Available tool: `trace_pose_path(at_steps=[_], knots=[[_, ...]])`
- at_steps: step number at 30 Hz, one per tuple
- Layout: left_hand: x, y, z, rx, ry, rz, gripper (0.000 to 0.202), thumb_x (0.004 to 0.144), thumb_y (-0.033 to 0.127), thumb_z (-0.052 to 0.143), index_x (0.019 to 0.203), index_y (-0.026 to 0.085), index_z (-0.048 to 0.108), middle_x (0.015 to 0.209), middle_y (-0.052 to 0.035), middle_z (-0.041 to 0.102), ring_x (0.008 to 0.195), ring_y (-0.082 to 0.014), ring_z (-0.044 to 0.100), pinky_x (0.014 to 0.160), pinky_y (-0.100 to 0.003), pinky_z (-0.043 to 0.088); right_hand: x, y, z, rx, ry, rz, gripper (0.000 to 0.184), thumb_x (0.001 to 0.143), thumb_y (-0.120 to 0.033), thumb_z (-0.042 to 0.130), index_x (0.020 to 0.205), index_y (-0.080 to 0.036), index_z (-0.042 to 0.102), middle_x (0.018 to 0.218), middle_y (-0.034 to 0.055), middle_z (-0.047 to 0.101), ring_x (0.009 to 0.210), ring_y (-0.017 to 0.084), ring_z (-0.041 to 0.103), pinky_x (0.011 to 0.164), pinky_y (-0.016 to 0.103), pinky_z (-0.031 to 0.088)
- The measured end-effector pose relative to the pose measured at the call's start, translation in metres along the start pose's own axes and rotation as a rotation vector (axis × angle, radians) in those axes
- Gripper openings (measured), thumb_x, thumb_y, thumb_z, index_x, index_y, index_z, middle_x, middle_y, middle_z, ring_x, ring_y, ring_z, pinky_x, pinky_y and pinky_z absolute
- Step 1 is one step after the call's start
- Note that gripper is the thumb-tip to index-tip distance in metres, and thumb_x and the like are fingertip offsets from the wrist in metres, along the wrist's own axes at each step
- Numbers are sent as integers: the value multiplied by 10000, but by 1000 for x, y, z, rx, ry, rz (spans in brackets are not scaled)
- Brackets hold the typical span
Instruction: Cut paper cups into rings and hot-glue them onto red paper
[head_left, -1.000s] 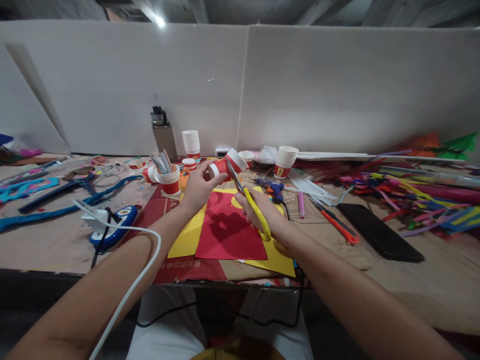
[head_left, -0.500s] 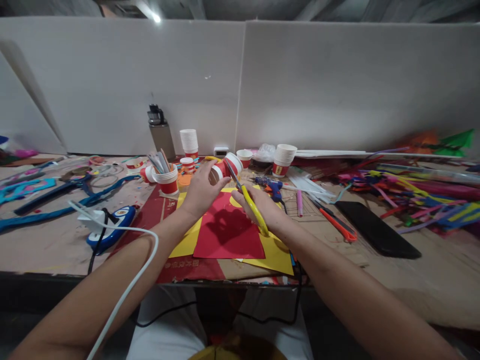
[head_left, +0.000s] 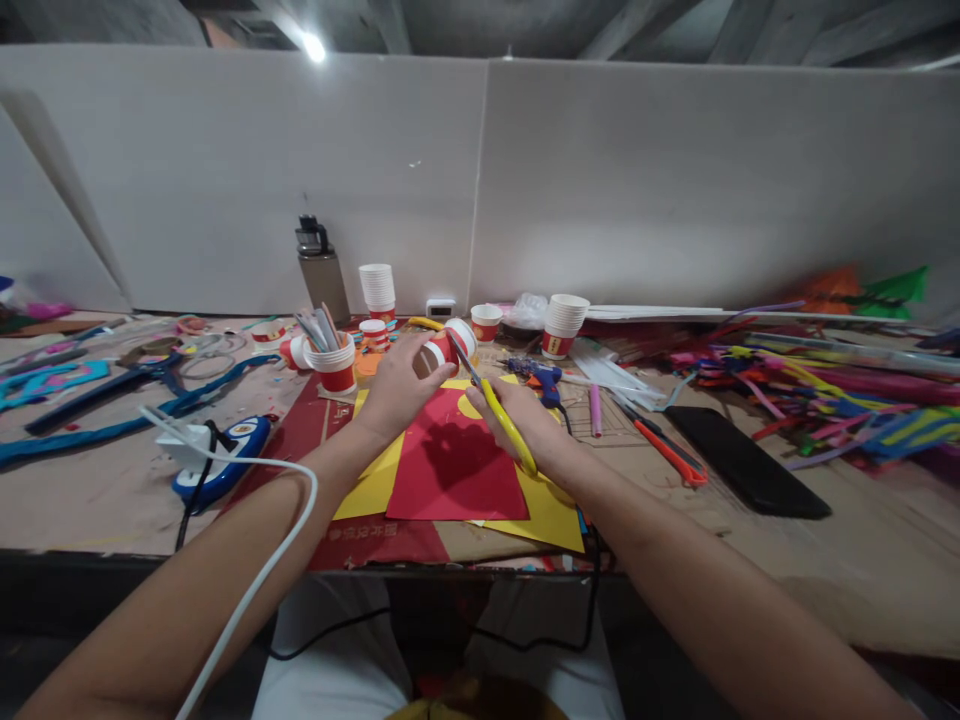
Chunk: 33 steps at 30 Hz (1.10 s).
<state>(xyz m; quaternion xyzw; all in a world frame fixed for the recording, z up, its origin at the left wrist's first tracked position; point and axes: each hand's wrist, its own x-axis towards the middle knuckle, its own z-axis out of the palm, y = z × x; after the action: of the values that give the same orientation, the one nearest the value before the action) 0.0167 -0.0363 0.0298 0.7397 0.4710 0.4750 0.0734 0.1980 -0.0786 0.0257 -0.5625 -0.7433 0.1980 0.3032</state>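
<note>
Over the red sheet (head_left: 457, 490), left grip (head_left: 403, 385) closed around the base end of a paper cup (head_left: 441, 347), thumb and fingers on its wall, cup lying on its side in the air, mouth end to the right. Right grip (head_left: 525, 415) grasping yellow-handled scissors (head_left: 514, 440), blades against the cup near its rim; cannot tell whether one blade is inside. Primary risk, my judgement: thin wall buckling if I squeeze harder on the left, so the blades skid off line. Second: tips pointing toward the left fingers; a slip of the cup would bring skin near the edge. Third: a cut run too deep would tear the wall, caused by closing the scissors fully. Beneath, the red sheet and the yellow paper (head_left: 555, 515) could be nicked or creased if either wrist dropped. Farther out, a white cable (head_left: 307, 515) crosses my left forearm; a sharp elbow move might tug the white plug (head_left: 187, 445). To the right on the table (head_left: 847, 580), a blue glue gun (head_left: 547, 378) sits close beyond my right grip; heat unknown, accidental contact possible.
</note>
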Motion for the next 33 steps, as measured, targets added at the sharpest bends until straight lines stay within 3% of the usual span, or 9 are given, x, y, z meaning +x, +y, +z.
trace_pose_path(at_steps=[6, 10, 14, 17, 21, 24, 27, 30, 33], knots=[[0, 4, 0, -28, -82, -216, 413, 757, 326, 676, 1133, 159, 636, 1128, -100, 685, 1020, -247, 626, 936, -388, 461, -5, -2, 0, 62, -69, 15, 414, 917, -554, 392, 752, -194, 515, 622, -9, 554, 571, 119, 494, 553, 237, 335], [1, -1, 0, -49, -83, -258, 383, 736, 360, 666, 1070, 174, 644, 1051, -86, 687, 948, -234, 620, 874, -370, 458, -4, -1, 2, 95, -77, 47, 429, 903, -571, 403, 752, -188, 525, 597, -14, 539, 530, 108, 467, 515, 231, 325], [8, -16, 1, -272, 0, -378, 320, 718, 426, 648, 927, 185, 622, 833, -36, 648, 705, -170, 597, 616, -285, 442, 2, 5, 2, 80, -96, 127, 432, 915, -568, 370, 823, -192, 562, 603, -8, 564, 489, 111, 487, 478, 229, 311], [17, -27, -3, -628, 154, -532, 347, 719, 505, 623, 854, 193, 556, 696, 12, 578, 511, -112, 522, 446, -225, 322, 4, 5, -1, -75, -103, 125, 400, 888, -556, 451, 862, -190, 612, 687, 34, 637, 570, 142, 568, 518, 240, 342], [24, -34, -8, -973, 343, -528, 430, 681, 592, 663, 800, 202, 527, 601, 44, 529, 444, -82, 487, 407, -205, 281, -5, -4, -2, -365, -127, 36, 352, 812, -496, 595, 996, -203, 661, 886, 93, 710, 798, 226, 648, 622, 271, 391], [24, -34, -4, -1072, 337, -549, 452, 649, 595, 707, 777, 199, 533, 580, 43, 536, 433, -81, 493, 394, -204, 265, -19, -20, -3, -464, -285, -61, 366, 801, -350, 622, 1142, -218, 639, 1009, 110, 708, 903, 252, 655, 694, 293, 425], [20, -36, 4, -1107, 297, -716, 468, 634, 592, 725, 793, 192, 541, 566, 41, 547, 423, -89, 503, 390, -201, 248, -27, -38, -8, -602, -378, -107, 332, 815, -313, 635, 1126, -202, 674, 1046, 147, 687, 960, 292, 643, 749, 331, 447], [18, -41, 9, -1102, 334, -840, 486, 632, 601, 722, 800, 185, 535, 572, 40, 558, 421, -90, 508, 395, -198, 265, -16, -46, -18, -638, -302, -126, 275, 896, -358, 552, 1032, -187, 718, 1027, 165, 690, 987, 301, 638, 800, 354, 461], [17, -46, 11, -1093, 348, -833, 486, 639, 602, 712, 821, 188, 535, 595, 42, 570, 422, -85, 512, 398, -194, 287, 20, -39, -22, -575, -111, -185, 341, 920, -300, 522, 1217, -170, 630, 1180, 162, 662, 1098, 282, 614, 897, 346, 450]])
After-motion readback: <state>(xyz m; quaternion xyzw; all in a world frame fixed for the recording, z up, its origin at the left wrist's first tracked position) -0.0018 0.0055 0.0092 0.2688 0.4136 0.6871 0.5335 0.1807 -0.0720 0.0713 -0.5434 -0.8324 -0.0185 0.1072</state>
